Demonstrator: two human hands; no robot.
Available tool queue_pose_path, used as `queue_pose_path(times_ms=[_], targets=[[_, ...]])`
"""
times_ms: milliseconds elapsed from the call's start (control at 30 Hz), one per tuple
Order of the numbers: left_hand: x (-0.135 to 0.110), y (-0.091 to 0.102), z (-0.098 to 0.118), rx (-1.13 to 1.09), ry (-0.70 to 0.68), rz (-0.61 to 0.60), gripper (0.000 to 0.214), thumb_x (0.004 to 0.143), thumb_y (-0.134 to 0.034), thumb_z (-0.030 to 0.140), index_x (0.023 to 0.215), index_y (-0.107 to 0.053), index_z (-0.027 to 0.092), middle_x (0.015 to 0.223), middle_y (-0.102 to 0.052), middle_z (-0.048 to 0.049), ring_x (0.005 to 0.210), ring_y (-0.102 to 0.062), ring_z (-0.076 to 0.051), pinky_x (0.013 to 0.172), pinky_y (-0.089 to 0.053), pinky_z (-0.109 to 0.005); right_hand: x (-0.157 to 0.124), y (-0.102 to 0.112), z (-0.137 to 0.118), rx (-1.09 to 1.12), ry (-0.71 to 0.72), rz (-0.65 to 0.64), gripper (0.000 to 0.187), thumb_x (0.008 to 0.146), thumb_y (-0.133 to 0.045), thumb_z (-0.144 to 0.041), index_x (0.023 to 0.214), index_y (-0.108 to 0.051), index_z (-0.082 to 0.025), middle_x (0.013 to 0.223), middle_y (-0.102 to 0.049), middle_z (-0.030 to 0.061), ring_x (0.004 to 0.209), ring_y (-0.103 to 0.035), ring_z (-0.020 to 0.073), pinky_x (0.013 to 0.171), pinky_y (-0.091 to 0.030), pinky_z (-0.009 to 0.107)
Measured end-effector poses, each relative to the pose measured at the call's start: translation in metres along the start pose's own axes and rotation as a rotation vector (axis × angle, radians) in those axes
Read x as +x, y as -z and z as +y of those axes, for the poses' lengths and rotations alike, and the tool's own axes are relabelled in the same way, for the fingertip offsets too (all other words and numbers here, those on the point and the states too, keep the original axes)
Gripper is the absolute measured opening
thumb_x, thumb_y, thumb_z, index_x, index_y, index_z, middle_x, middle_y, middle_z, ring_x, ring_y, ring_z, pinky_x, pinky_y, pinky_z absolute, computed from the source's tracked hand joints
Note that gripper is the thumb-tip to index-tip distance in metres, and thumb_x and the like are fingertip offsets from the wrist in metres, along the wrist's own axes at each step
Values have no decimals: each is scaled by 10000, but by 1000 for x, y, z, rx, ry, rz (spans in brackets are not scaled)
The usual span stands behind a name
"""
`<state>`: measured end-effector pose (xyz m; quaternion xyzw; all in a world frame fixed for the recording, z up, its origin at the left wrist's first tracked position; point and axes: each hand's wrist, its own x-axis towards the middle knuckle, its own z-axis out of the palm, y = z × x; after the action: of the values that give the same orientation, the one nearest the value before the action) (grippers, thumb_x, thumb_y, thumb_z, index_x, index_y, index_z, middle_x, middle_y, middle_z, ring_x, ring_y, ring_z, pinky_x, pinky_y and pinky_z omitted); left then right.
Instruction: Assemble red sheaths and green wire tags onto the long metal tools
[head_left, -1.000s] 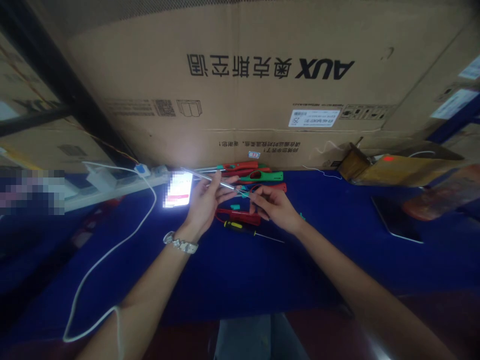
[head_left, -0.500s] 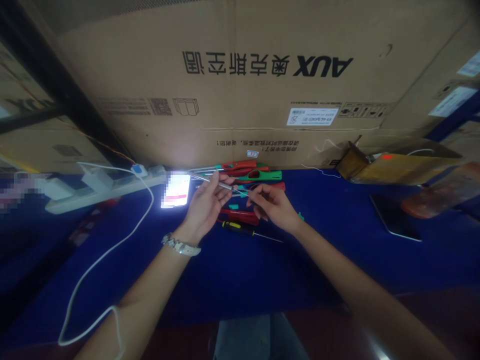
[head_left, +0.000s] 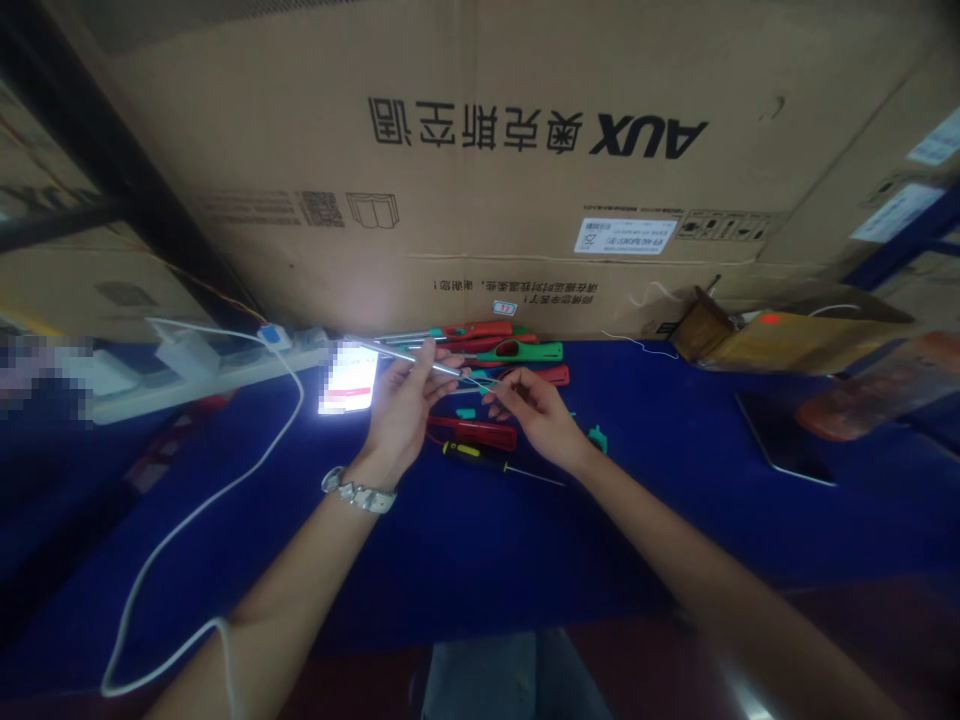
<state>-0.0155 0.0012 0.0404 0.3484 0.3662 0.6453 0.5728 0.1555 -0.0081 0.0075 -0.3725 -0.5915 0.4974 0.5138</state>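
Note:
My left hand [head_left: 399, 408] is closed around a thin silver metal tube [head_left: 401, 355], which slants down from upper left towards my other hand. Thumb and fingers of my right hand [head_left: 541, 418] pinch a thin pale wire [head_left: 478, 384] at the tube's lower right end. Behind the hands lie several long-barrelled lighters, among them a green lighter [head_left: 531, 352] and a red-orange lighter [head_left: 487, 329]. Just below the hands are a red lighter handle [head_left: 484, 433] and a yellow-and-black screwdriver [head_left: 474, 456]. A small green part [head_left: 598, 438] sits beside my right wrist, partly hidden.
A lit phone [head_left: 348, 380] lies left of my left hand, near a white power strip [head_left: 150, 393] and its looping white cable [head_left: 217, 512]. A large cardboard box [head_left: 480, 200] stands behind. To the right are a dark phone [head_left: 784, 437], a yellow carton [head_left: 795, 340] and a blurred bottle [head_left: 877, 390].
The silver tube reaches further to the upper left past my left hand. Both hands have shifted slightly left, and more of the small green part shows by my right wrist.

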Motion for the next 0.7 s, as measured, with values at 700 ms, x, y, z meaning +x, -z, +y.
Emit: queue_pose_path(times_ms=[700], targets=[[-3,-2,1,87,67,-60,324,702,-848,418,806,-728,135,788,-767,-78,714,-736,-186,682,-588,-287,3,-13,-11,-278,65,-41,170,830,-669,-356,763,-658,-200,647,-620,-14,564,-518,121,572,-420,272]])
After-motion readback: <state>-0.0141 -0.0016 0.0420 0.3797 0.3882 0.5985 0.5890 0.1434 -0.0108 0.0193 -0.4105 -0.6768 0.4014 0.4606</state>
